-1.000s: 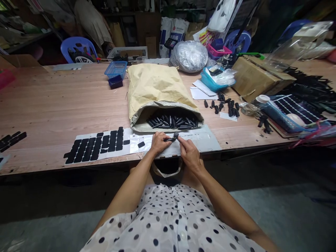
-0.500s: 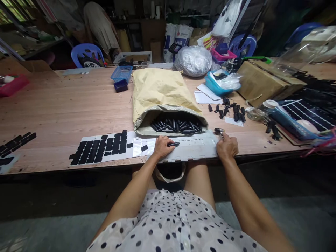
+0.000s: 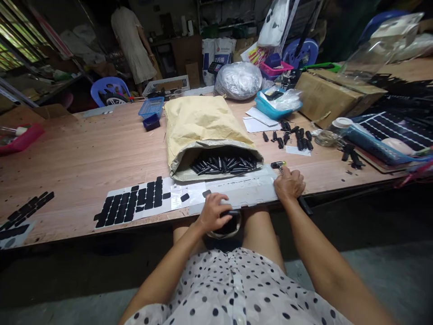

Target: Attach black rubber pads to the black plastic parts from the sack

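My left hand [image 3: 214, 214] is at the table's front edge, its fingers curled round a slim black tapered part [image 3: 232, 212]. Below that hand, between my knees, an open pale bag [image 3: 227, 234] has a dark inside. My right hand [image 3: 289, 184] grips a small hammer [image 3: 278, 164] by its handle, whose black end sticks out under the wrist. The hammer's head is over the right end of a grey-white board [image 3: 248, 189]. Behind the board a large paper sack [image 3: 206, 122] lies with its mouth towards me, and many black tapered parts [image 3: 223, 165] show inside.
Black stick-on pads [image 3: 125, 205] lie on a white sheet to the left. Loose black pieces [image 3: 301, 140] lie right of the sack, near a cardboard box [image 3: 328, 97] and a teal basket [image 3: 275, 108]. A person in a light garment [image 3: 133, 45] stands at the back.
My left hand has moved from the board towards me, over the lap bag, with the black part. A black pad now shows where that hand was. The hammer's handle has come into view.
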